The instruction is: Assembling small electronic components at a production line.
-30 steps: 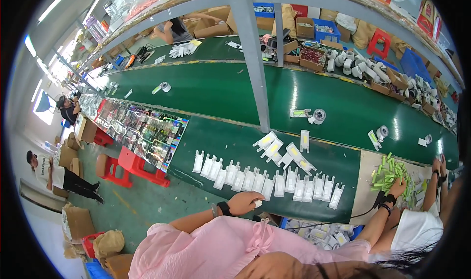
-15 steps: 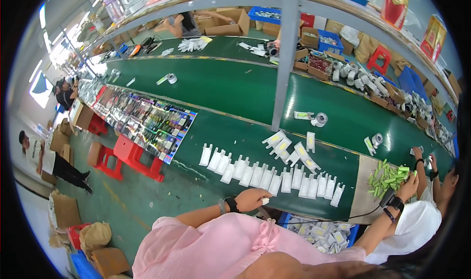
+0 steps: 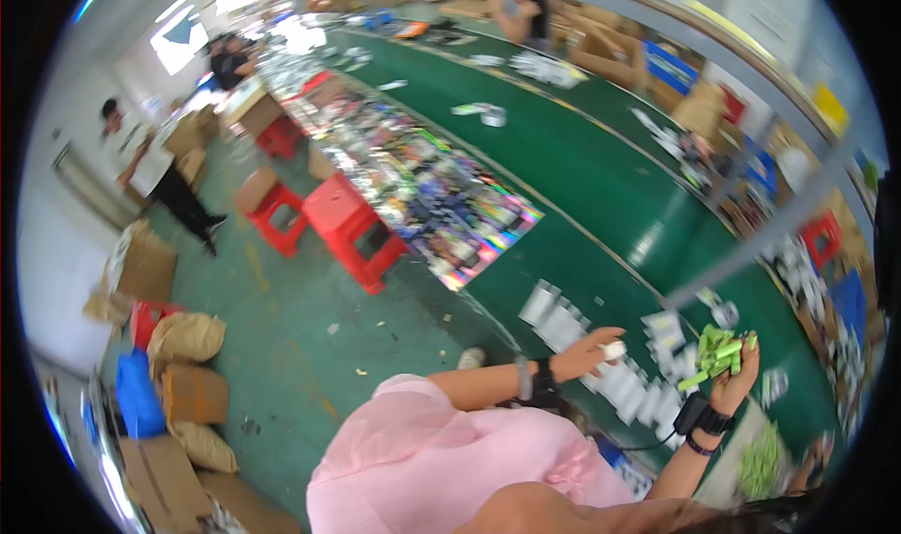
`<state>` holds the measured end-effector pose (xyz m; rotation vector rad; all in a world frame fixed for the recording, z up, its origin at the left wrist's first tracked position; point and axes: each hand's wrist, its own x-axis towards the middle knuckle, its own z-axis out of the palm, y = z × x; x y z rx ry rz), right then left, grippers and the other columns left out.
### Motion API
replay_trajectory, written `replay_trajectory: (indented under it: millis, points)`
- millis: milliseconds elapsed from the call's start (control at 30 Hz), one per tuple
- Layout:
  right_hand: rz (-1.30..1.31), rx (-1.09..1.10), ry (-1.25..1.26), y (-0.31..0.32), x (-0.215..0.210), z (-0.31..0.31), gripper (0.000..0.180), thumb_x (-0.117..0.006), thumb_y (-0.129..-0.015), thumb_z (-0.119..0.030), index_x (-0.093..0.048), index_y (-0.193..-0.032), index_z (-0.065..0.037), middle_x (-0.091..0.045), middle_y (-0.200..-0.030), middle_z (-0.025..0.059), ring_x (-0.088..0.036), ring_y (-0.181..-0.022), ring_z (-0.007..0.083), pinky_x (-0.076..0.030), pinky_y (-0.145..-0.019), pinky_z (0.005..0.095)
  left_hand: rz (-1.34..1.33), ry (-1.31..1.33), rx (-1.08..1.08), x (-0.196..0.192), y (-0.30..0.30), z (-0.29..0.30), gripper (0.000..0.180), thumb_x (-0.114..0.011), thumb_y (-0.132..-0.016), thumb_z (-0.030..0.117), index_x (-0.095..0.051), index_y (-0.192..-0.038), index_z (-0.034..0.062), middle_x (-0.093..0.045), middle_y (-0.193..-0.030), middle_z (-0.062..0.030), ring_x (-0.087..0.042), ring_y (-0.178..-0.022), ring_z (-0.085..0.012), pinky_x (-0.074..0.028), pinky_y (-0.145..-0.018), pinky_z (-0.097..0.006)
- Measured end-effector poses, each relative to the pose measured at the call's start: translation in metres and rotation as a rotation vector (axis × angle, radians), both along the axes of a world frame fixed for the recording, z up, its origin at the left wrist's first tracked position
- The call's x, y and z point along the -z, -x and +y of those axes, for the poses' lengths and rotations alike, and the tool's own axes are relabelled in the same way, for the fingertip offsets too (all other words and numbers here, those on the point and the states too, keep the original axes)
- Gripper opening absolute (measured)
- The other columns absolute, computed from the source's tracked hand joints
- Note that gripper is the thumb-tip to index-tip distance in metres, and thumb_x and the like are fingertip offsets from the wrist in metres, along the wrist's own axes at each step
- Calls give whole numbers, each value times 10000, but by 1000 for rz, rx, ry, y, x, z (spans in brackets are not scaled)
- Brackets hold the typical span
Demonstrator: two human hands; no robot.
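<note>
My left hand (image 3: 589, 351) reaches over the row of white packets (image 3: 601, 351) at the near edge of the green table (image 3: 582, 177); its fingers are closed on a small white piece (image 3: 612, 349). My right hand (image 3: 737, 379) is raised over the table and grips a bundle of green strips (image 3: 718, 354). Both wrists wear black bands. A pink sleeve fills the lower middle of the view.
Shiny coloured packs (image 3: 441, 196) cover the table to the left. Red stools (image 3: 352, 229) stand on the green floor beside it. Cardboard boxes and sacks (image 3: 183, 384) lie at lower left. People (image 3: 169, 173) stand far off at left. More green strips (image 3: 762, 459) lie at lower right.
The view has swung sharply to the left and tilted. My right hand has lifted a bundle of green strips from the pile; my left hand stays at the white packets.
</note>
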<state>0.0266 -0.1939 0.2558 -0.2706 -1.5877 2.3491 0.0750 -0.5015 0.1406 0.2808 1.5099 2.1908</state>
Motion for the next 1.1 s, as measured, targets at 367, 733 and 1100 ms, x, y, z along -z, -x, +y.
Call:
replay_trajectory:
  millis: [367, 733, 1100]
  points:
    - [-321, -476, 6, 115, 123, -329, 194, -584, -909, -115, -593, -1090, -45, -572, -751, -7, -496, -503, 58, -293, -343, 181, -413, -306, -244, 18, 76, -199, 668, -592, -925, 528, -392, -1441, 154, -479, -1369, -70, -549, -1204, -280, -504, -877, -494]
    - [-90, -434, -592, 159, 165, -390, 254, -749, -830, -142, -706, -1018, 23, -685, -999, 67, -631, -928, 165, -495, -834, 299, 504, 1124, -491, 78, 130, -299, 359, -746, -744, 328, -729, -1039, 124, -667, -1137, -115, -529, -1157, -334, -435, -991, -453]
    - [-171, -500, -422, 158, 123, -378, 252, -715, -890, -126, -672, -1118, -27, -716, -982, 62, -664, -905, 102, -525, -797, 240, -260, 122, -481, 72, 136, -283, 466, -605, -953, 191, -460, -1390, 116, -610, -1229, -79, -646, -1060, -238, -582, -836, -407]
